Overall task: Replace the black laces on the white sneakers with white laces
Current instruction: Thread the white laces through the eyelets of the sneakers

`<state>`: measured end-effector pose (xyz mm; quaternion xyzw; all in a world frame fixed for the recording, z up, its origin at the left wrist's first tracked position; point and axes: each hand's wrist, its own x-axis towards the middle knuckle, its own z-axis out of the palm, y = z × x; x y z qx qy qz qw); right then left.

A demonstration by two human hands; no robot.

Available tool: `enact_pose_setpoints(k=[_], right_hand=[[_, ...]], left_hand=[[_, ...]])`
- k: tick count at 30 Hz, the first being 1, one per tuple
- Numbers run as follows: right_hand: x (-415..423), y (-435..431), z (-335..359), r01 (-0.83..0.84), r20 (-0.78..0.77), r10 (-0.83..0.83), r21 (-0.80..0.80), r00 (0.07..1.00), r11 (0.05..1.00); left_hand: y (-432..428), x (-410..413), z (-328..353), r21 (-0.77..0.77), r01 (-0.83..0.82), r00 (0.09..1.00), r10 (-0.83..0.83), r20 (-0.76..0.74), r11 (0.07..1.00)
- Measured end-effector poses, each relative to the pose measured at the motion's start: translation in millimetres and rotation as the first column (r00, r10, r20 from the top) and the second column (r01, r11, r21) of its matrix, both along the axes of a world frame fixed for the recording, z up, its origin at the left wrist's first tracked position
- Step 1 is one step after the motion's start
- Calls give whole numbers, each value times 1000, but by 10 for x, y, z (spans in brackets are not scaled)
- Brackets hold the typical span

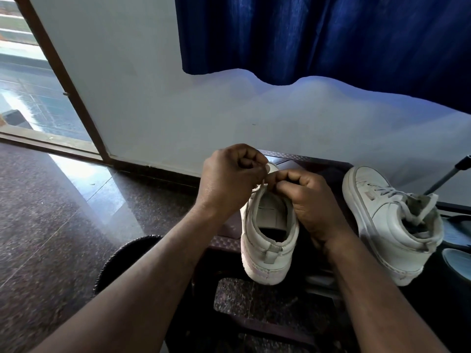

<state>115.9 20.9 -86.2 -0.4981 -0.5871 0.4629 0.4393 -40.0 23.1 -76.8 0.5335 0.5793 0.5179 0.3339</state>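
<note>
White lace (259,186) | left grip (234,174) pinching | right grip (305,197) pinching, above sneaker (267,240)

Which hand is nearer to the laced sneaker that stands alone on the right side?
Right. The right hand grips the middle sneaker just left of the laced sneaker, apart from it; the left hand pinches the lace farther left.

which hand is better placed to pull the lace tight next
Probably left: the left hand pinches the white lace above the near sneaker, while the right hand grips its upper.
</note>
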Motion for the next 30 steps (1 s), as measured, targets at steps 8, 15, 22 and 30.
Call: enact_pose_setpoints(k=[8,15,22,30], right_hand=[[-34,35,-58,-41,-185,25,-84,982,996],[7,17,-16,-153,-534,18,-210,845,966],[116,45,-3,-129,-619,-59,-256,783,958],[235,69,56,-86,-721,-45,-144,691,986]], left_hand=[[63,47,-4,56,92,993,-87,-80,994],[120,36,9,21,198,942,-197,271,980],[103,-192,-61,-164,287,958,-281,62,944],[75,-110,-60,-246,433,900,-403,165,867]])
